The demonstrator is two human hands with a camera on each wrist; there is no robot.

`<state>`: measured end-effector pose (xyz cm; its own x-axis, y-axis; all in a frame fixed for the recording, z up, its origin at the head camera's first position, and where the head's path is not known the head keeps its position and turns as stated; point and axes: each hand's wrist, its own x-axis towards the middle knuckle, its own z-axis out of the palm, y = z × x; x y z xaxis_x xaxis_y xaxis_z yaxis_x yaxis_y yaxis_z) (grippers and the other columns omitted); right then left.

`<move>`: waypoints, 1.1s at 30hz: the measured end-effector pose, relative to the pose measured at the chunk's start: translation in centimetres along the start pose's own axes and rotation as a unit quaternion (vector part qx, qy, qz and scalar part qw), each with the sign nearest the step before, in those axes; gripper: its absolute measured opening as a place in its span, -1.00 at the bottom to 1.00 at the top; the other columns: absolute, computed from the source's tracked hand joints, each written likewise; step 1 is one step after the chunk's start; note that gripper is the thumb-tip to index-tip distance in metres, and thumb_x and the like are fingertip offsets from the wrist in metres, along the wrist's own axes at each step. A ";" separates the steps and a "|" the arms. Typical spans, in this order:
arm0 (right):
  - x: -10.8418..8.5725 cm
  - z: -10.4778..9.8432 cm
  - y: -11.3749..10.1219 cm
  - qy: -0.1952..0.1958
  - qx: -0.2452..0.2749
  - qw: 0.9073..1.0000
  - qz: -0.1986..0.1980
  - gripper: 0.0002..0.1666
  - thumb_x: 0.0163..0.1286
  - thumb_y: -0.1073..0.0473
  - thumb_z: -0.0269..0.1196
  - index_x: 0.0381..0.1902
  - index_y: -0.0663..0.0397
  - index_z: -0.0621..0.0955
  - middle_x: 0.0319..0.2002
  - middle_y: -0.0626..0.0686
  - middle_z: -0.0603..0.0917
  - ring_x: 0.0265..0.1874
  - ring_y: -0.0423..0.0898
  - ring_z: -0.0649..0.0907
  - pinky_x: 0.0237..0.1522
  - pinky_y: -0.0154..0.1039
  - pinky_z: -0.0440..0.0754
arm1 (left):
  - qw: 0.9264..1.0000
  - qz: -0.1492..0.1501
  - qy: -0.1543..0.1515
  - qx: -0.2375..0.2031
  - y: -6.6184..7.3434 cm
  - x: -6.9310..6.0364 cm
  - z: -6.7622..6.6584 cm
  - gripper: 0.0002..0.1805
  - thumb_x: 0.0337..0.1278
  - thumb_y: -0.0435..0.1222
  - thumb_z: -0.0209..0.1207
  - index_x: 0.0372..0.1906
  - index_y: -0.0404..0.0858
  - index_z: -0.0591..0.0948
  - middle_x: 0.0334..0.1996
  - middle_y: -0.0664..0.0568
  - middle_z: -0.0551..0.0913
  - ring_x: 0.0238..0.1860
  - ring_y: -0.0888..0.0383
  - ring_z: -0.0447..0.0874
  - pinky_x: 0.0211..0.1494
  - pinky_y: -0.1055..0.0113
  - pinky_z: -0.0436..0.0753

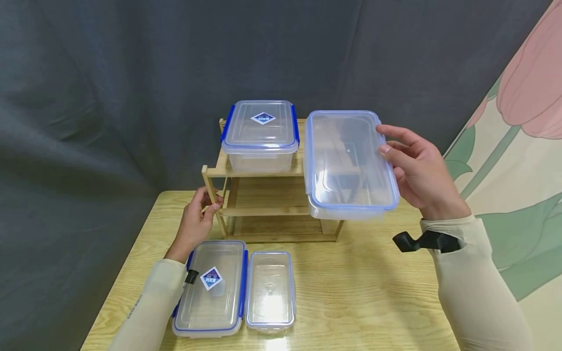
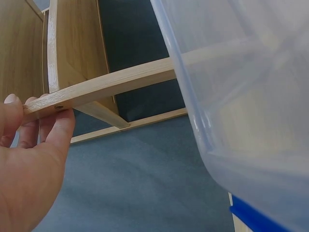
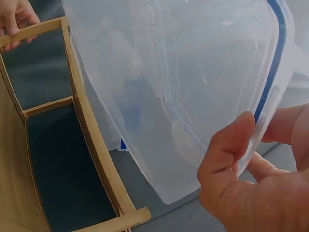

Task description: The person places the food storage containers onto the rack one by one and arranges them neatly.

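Note:
My right hand (image 1: pixel 423 168) pinches the right edge of a clear plastic food container (image 1: pixel 347 161) with a pale blue rim. The container is held in the air, tilted, over the right part of a two-tier wooden rack (image 1: pixel 265 211). In the right wrist view the thumb and fingers (image 3: pixel 227 145) clasp its rim. With my left hand (image 1: pixel 197 217) I grip the rack's front left post (image 2: pixel 96 86). On the rack's top shelf, at the left, sits a lidded container (image 1: pixel 263 134) with dark blue side clips.
In front of the rack, a lidded container (image 1: pixel 210 307) with blue clips lies on the wooden table (image 1: pixel 351 292). Close on its right is a smaller clear container (image 1: pixel 270 278) with a blue rim. A dark curtain (image 1: pixel 175 58) hangs behind, a flower-patterned cloth (image 1: pixel 518 170) at right.

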<state>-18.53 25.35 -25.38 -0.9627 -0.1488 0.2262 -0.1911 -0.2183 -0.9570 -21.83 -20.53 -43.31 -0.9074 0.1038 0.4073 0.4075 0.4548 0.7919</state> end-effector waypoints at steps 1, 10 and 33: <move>0.3 0.0 0.0 0.000 0.001 1.000 0.001 -0.47 0.52 0.35 0.30 0.40 0.10 0.55 -0.05 0.08 0.64 -0.29 -0.05 0.79 -0.30 -0.16 0.84 | 1.000 0.001 -0.001 0.000 0.0 0.0 0.0 -0.67 0.59 -0.42 0.08 0.31 -0.39 0.45 0.06 -0.24 0.70 0.10 -0.18 0.75 0.09 0.13 0.78; 2.6 0.1 0.1 0.001 0.009 1.000 0.012 -0.50 0.49 0.34 0.34 0.35 0.07 0.60 -0.11 0.05 0.72 -0.39 -0.10 0.73 -0.40 -0.26 0.79 | 1.000 0.016 0.001 0.000 -0.3 0.1 0.0 -0.66 0.57 -0.46 0.09 0.32 -0.39 0.44 0.04 -0.24 0.69 0.08 -0.19 0.75 0.03 0.35 0.76; 7.4 -1.0 1.5 0.030 0.019 0.998 0.059 -0.47 0.46 0.24 0.41 0.35 0.09 0.61 -0.09 0.02 0.80 -0.46 -0.15 0.77 -0.48 -0.30 0.76 | 1.000 0.004 0.004 0.010 -0.3 0.1 0.1 -0.69 0.58 -0.45 0.08 0.29 -0.36 0.45 0.04 -0.25 0.70 0.08 -0.17 0.75 0.07 0.14 0.80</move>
<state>-26.16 24.90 -25.27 -0.9880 -0.1172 0.1005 -0.0703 -0.2387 -0.9685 -22.05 -20.56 -43.50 -0.9028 0.1008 0.4180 0.4134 0.4714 0.7790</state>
